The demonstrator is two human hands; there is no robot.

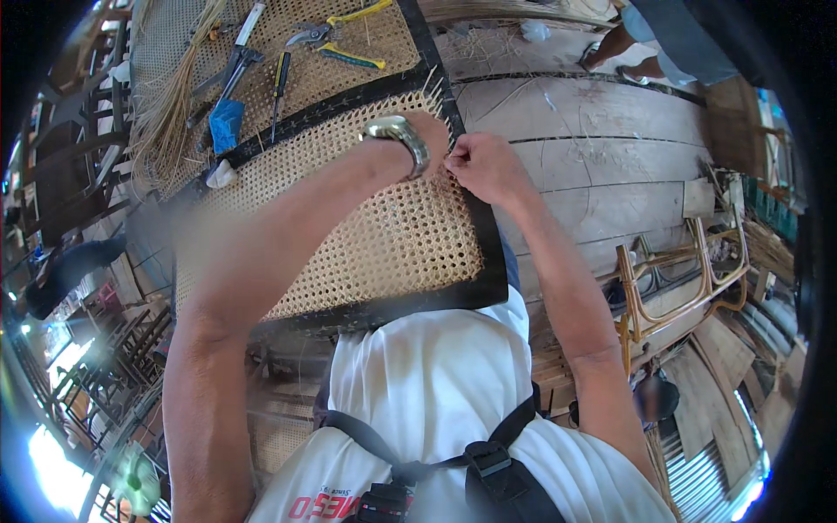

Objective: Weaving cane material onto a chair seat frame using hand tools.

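A woven cane panel (384, 235) in a dark frame (392, 301) lies in front of me. My right hand (488, 166) is at the frame's right edge, thumb and fingers pinched together beside the weave; whatever they hold is too small to make out. My left hand (433, 138) reaches across the panel to the same edge, a metal watch (398, 139) on its wrist, its fingers mostly hidden. Loose cane ends (432, 85) stick up just beyond it. Farther up the panel lie yellow-and-green-handled pruning shears (324, 37), a screwdriver (280, 85) and a hammer (240, 70).
Long loose cane strands (179, 105) hang over the panel's left side, near a blue wrapped item (227, 125). Dark chair frames (78, 166) crowd the left. On the plank floor (584, 148) at right stand a bent-cane frame (680, 288) and a person's legs (623, 57).
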